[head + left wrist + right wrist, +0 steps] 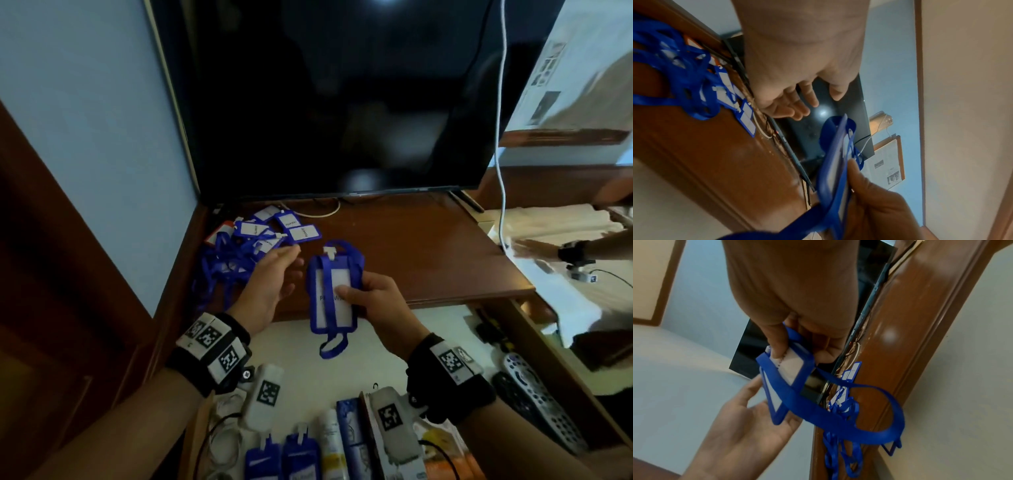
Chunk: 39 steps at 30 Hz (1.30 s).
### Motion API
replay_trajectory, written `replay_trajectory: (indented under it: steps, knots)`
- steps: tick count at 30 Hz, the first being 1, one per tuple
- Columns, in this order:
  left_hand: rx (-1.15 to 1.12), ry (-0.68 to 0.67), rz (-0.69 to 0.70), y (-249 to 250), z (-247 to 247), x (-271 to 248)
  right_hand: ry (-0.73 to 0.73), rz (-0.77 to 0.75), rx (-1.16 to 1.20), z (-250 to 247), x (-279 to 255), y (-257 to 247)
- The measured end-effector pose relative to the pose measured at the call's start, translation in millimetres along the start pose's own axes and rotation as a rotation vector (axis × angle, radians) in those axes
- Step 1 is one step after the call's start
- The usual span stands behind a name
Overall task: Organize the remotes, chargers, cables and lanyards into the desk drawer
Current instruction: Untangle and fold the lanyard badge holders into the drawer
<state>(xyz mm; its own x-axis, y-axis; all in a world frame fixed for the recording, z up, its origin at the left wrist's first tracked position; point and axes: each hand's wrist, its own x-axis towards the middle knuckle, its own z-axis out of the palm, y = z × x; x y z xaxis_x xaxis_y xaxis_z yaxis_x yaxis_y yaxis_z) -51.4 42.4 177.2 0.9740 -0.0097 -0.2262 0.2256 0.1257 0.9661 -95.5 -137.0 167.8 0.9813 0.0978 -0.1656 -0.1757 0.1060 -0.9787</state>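
Above the front edge of the wooden desk (404, 246), where the top ends and the open drawer (383, 329) begins, both hands work in the free space between the desk and the person. Behind them a dark television screen (335, 102) closes off the back of the desk; a wall bounds the left side, and a bare stretch of desk top lies to the right of the hands. The right hand (383, 301) pinches a blue badge holder (331, 298), thumb pressed on its white card face and fingers curled behind, holding it upright over the drawer's far edge; its blue lanyard strap (869, 421) is wound lengthwise round the holder and loops out below it. The left hand (270, 287) is spread and relaxed, palm toward the holder, just beside its left edge and gripping nothing; the right wrist view shows its fingers close under the holder's lower corner, though whether they touch is unclear. A tangled pile of blue lanyards and badge holders (253, 240) lies on the desk's back left corner, near the left fingertips. Inside the drawer, two more badge holders (284, 459) sit at the near edge, and two remotes (537, 401) lie along the right side.
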Motion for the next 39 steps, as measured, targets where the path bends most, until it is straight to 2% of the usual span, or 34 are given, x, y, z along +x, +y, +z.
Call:
replay_trajectory:
  steps: [1, 3, 5, 8, 12, 14, 17, 20, 26, 29, 31, 33, 39]
  knots:
    - [-0.039, 0.023, -0.04, -4, 0, -2, 0.01, 0.001, 0.025, -5, -1, 1]
    - [-0.105, -0.033, -0.108, -10, 2, -9, 0.004, 0.019, 0.065, -13, -2, 4]
    - [-0.049, -0.138, -0.127, -15, 5, -15, -0.024, 0.045, 0.079, -17, -2, 6]
    - [0.052, -0.204, -0.096, -17, 11, -23, -0.068, 0.062, 0.075, -20, 0, 8]
    - [0.207, -0.145, -0.027, -20, 20, -28, -0.099, 0.055, 0.064, -22, 2, 10]
    - [0.246, -0.033, -0.001, -24, 22, -28, -0.107, 0.042, 0.064, -22, 2, 10]
    - [0.272, 0.122, -0.041, -28, 24, -30, -0.113, 0.022, 0.063, -24, 2, 11]
    - [0.301, 0.072, -0.056, -32, 26, -35, -0.136, 0.012, 0.07, -24, 1, 14]
    - [0.433, -0.027, 0.057, -33, 23, -43, -0.198, 0.037, 0.048, -22, 2, 21]
    - [0.498, -0.023, 0.078, -31, 17, -43, -0.192, 0.022, -0.027, -27, 6, 26]
    - [0.543, 0.012, 0.092, -28, 11, -40, -0.096, 0.019, -0.049, -35, 11, 33]
    - [0.651, 0.042, 0.101, -26, 4, -37, 0.062, 0.05, -0.015, -47, 19, 42]
    - [1.128, 0.042, 0.118, -15, -20, -32, 0.58, 0.179, -0.013, -94, 45, 70]
